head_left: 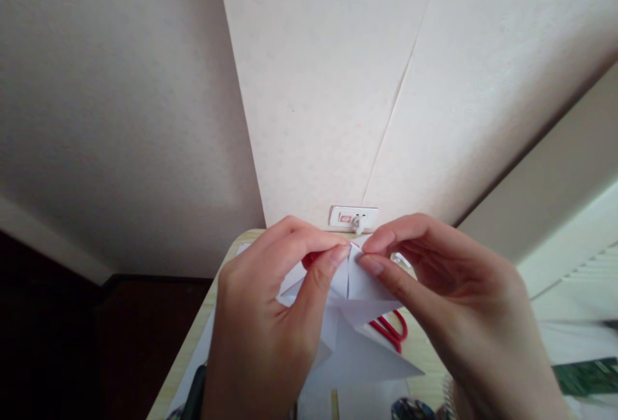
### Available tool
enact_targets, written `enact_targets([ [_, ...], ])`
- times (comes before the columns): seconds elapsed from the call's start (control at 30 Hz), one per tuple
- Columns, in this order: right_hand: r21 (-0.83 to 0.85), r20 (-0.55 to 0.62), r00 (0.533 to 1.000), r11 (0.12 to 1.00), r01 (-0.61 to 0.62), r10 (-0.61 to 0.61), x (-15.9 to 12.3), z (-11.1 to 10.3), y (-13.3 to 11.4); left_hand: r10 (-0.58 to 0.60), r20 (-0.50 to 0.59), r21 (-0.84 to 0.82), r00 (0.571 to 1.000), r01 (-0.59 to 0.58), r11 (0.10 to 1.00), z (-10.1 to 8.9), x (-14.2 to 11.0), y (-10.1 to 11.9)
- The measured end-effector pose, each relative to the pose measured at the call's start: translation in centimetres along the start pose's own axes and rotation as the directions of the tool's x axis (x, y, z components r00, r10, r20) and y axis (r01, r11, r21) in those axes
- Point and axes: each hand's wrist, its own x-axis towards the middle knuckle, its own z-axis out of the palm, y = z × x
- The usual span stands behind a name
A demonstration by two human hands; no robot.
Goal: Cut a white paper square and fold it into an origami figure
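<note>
A white sheet of folded paper [362, 343] hangs between my two hands above a light wooden table, with several creased flaps and a pointed corner out to the right. My left hand [277, 304] pinches its top edge between thumb and index finger. Close beside it, my right hand [434, 285] pinches the same top part with thumb and index finger, just right of a vertical slit between two flaps. My fingers and the paper hide part of the folds. Behind the paper, the red handles of scissors [398, 333] show on the table.
The wooden table [186, 355] stands against a pale wall, with more white paper on its left side. A wall socket [355, 217] with a plug in it is just beyond the table. A green item [586, 375] lies at the lower right, and the floor at left is dark.
</note>
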Motion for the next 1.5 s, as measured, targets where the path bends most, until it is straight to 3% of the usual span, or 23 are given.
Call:
enact_targets([
  [0.4, 0.05, 0.025, 0.999, 0.998, -0.042, 0.041, 0.64, -0.34, 0.38, -0.091, -0.047, -0.011, 0.995, 0.09, 0.996, 0.56, 0.33, 0.05],
  [0.7, 0.024, 0.036, 0.998, 0.998, -0.059, 0.058, 0.65, -0.39, 0.26, -0.044, -0.025, 0.071, 0.999, 0.046, 0.996, 0.37, 0.45, 0.26],
  [0.93, 0.012, 0.025, 0.998, 0.998, -0.056, 0.055, 0.55, -0.41, -0.01, -0.105, -0.026, 0.068, 0.994, 0.106, 0.992, 0.27, 0.3, 0.53],
  [1.07, -0.009, 0.06, 0.995, 0.997, -0.074, 0.074, 0.55, -0.69, 0.06, -0.062, -0.012, 0.069, 0.998, 0.063, 0.996, 0.27, 0.43, 0.19],
  [1.5, 0.073, 0.094, 0.99, 0.991, -0.111, 0.104, 0.78, -0.62, 0.0, -0.047, 0.01, 0.095, 0.999, 0.046, 0.994, 0.17, 0.45, 0.19],
])
